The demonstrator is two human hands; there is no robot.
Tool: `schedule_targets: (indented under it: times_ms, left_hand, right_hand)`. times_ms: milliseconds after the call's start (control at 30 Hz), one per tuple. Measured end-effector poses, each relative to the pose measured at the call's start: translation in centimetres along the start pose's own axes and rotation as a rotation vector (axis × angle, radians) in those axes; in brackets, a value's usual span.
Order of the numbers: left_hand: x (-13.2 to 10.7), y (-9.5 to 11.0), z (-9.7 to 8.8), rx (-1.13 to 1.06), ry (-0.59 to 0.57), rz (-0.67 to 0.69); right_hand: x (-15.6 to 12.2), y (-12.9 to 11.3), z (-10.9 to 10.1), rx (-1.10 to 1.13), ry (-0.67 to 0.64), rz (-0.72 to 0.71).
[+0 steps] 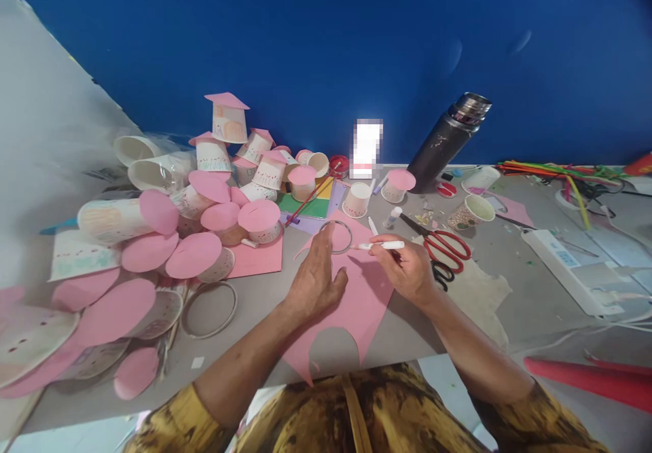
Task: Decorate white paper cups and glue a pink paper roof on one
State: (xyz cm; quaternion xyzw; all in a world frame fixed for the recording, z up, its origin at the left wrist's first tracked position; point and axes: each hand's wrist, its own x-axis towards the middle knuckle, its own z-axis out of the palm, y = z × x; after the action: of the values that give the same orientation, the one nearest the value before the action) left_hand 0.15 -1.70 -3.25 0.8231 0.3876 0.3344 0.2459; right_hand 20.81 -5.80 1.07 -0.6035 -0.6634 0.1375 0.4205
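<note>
Evidently the metal ring (351, 237) lies flat on the pink paper (364, 297), near the paper's far edge; take it as the centre of the clock. The left hand (320, 273) comes in from about 7 o'clock, its fingers straight and released, laid over the ring's 9 o'clock side, with the thumb held apart. At 3 o'clock the right hand (406, 266) grasps a white marker (387, 245) between its fingers, the tip pointing back toward 9 o'clock and right beside the ring's rim; I cannot tell whether they touch. Toward 6 o'clock, the paper has a large rounded cut-out in its near edge.

Around this, on the grey table (265, 371), a second ring (235, 297) lies at 8 o'clock. A heap of paper cups with pink tops (193, 256) spreads from 8 to 10 o'clock, some upright, others on their sides. Just off at 1 o'clock stands a plain white cup (355, 202), and at 2 o'clock a dark flask (443, 144). Red-handled scissors (458, 244) lie at 3 o'clock beyond the right hand, with a white power strip (563, 273) farther out the same way.
</note>
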Motion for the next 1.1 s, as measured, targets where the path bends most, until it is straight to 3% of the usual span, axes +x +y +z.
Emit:
schedule_targets:
  times_ms: [300,500,667,833,967,1100]
  left_hand:
    - [1.5,-1.6,-0.4,0.051,0.159,0.014]
    - [1.4,-1.3,-0.4,0.352,0.062,0.005]
    - [1.8,-0.9,-0.9,0.371,0.067,0.019]
    - [1.5,1.2,-4.7,0.379,0.169,0.031]
    - [-0.8,3.1,-8.5,0.393,0.045,0.045]
    - [-4.5,2.8,-9.4,0.457,0.002,0.032]
  right_hand:
    - [-2.8,1.7,-3.5,-0.088,0.127,0.074]
    - [-4.3,2.8,-4.0,-0.069,0.155,0.095]
    - [-4.7,2.6,-4.1,-0.049,0.177,0.083]
    - [-5.7,2.8,-5.0,-0.139,0.262,-0.035]
    - [-7.1,3.5,-6.1,-0.152,0.259,-0.085]
    - [-8.1,4.2,-6.7,-0.173,0.184,-0.070]
